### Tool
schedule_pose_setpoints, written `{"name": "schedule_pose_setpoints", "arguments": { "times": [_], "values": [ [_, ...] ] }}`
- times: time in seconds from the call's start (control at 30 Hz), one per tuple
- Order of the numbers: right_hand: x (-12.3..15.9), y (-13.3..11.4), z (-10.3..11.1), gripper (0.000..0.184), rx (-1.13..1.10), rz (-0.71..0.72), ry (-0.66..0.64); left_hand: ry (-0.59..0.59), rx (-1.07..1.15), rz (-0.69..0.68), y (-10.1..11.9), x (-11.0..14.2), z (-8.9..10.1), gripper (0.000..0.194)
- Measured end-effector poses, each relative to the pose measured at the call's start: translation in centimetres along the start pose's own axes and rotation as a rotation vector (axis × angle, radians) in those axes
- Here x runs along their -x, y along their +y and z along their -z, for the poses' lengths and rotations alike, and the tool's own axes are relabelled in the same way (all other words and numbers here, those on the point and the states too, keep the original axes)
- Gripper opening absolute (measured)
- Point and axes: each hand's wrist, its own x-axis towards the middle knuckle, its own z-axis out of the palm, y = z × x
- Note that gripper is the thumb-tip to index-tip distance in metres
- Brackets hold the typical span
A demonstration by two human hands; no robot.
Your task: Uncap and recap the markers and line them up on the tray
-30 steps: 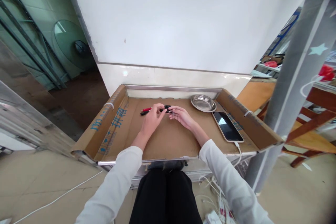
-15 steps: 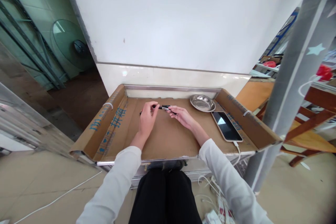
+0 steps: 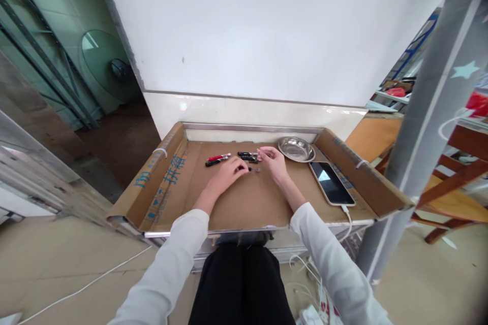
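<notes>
My left hand rests low over the cardboard, its fingers curled together. A small black piece shows right at its fingertips; whether it is held is unclear. Beside that lies a small clear piece. My right hand is closed in a pinch, with a tiny pale bit at the fingertips too small to name. Black pens lie just left of the right fingertips. Behind my left hand, a red pen and a black pen lie side by side.
A cardboard lining with raised sides covers the table. A round steel dish stands at the back right. In front of it lies a phone with a white cable. A grey post rises at right.
The black pen that both hands held between them is no longer in that grip. My left hand moved right and nearer me, uncovering the pens on the cardboard; my right hand shifted slightly right.
</notes>
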Motion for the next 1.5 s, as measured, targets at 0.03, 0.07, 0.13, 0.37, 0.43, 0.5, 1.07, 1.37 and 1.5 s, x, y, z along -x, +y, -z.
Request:
{"name": "schedule_pose_setpoints", "arguments": {
  "times": [0.03,0.07,0.13,0.37,0.43,0.5,1.07,1.37,1.5],
  "values": [
    [0.1,-0.1,0.1,0.028,0.072,0.058,-0.018,-0.089,-0.007,-0.013,-0.1,0.0,-0.2,0.017],
    [0.3,-0.2,0.1,0.024,0.158,0.121,-0.055,-0.142,-0.026,-0.022,-0.2,0.0,-0.3,0.017],
    [0.7,-0.4,0.2,0.015,0.357,0.249,-0.179,-0.165,-0.091,-0.033,-0.4,0.0,-0.5,0.017],
    [1.5,-0.4,0.6,0.015,0.757,0.390,-0.435,-0.105,-0.313,0.005,-1.2,0.2,-1.0,0.024],
    [1.4,-0.3,0.7,0.013,0.819,0.388,-0.455,-0.099,-0.319,0.022,-1.5,0.2,-1.1,0.026],
    [1.3,-0.1,0.9,0.013,0.866,0.396,-0.472,-0.099,-0.292,0.015,-1.8,0.1,-1.1,0.026],
    [0.7,-0.3,2.3,0.009,0.896,0.334,-0.431,-0.115,-0.238,-0.065,-1.0,0.0,-0.8,0.034],
    [0.8,-0.4,1.9,0.007,0.842,0.289,-0.480,-0.175,-0.350,-0.068,-0.8,0.0,-0.8,0.037],
    [0.6,-0.4,2.3,0.009,0.848,0.299,-0.457,-0.157,-0.347,-0.041,-1.0,0.0,-0.9,0.035]
  ]
}}
